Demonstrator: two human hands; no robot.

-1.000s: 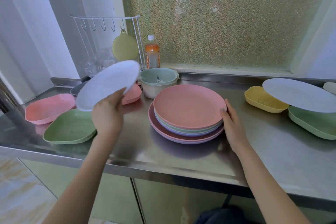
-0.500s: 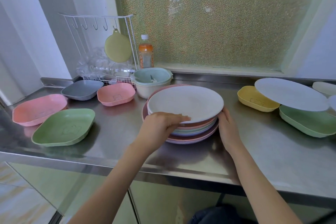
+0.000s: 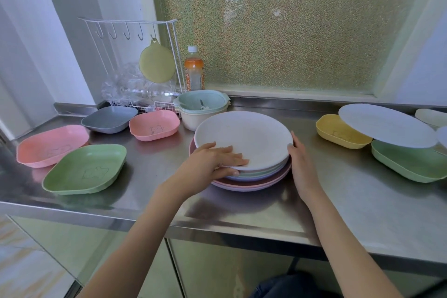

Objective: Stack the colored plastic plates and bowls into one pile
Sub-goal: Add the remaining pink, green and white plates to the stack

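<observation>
A pile of round plates (image 3: 251,180) sits mid-counter, pink and purple at the bottom, green and blue above, a white plate (image 3: 244,136) on top. My left hand (image 3: 212,164) grips the white plate's near-left rim, fingers on top, thumb under. My right hand (image 3: 300,164) rests flat against the pile's right edge. Left of the pile lie a pink square bowl (image 3: 52,145), a green one (image 3: 84,169), a grey one (image 3: 108,120) and a small pink one (image 3: 154,126). To the right are a yellow bowl (image 3: 338,133), a white round plate (image 3: 387,126) and a green bowl (image 3: 411,164).
Behind the pile stand stacked round bowls (image 3: 203,110) with a utensil inside, an orange drink bottle (image 3: 193,70) and a white wire rack (image 3: 130,63) holding a yellow-green lid and clear plastic. The steel counter's front edge (image 3: 217,227) runs near me. More pale dishes (image 3: 433,117) sit far right.
My left hand carried the white plate from the left and set it on top of the pile. My right hand has stayed against the pile's right edge.
</observation>
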